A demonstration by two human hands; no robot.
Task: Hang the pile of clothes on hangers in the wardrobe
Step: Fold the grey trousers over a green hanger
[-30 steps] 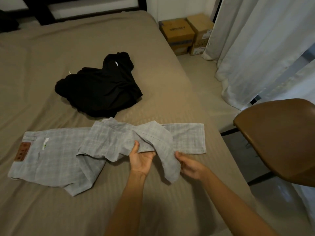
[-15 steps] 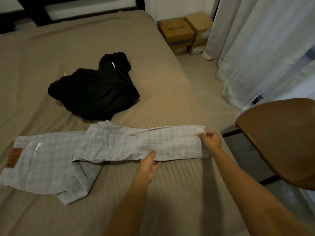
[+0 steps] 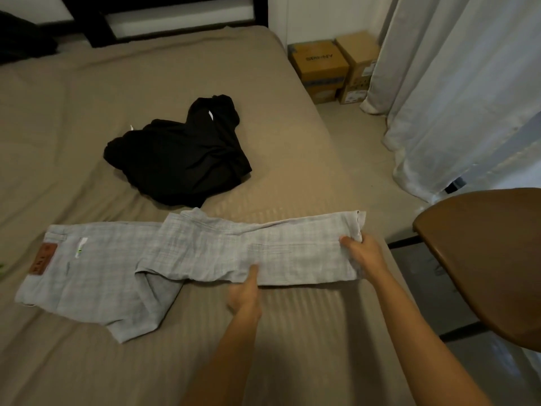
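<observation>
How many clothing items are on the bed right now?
2: grey checked trousers along the near edge, gripped by the left hand and right hand, and a black heap behind them, which may hide several garments.

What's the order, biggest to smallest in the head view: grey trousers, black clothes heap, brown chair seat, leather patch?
1. grey trousers
2. brown chair seat and black clothes heap: these look alike; the chair is nearer and cut off by the frame, so unranked
3. leather patch on the trousers
</observation>
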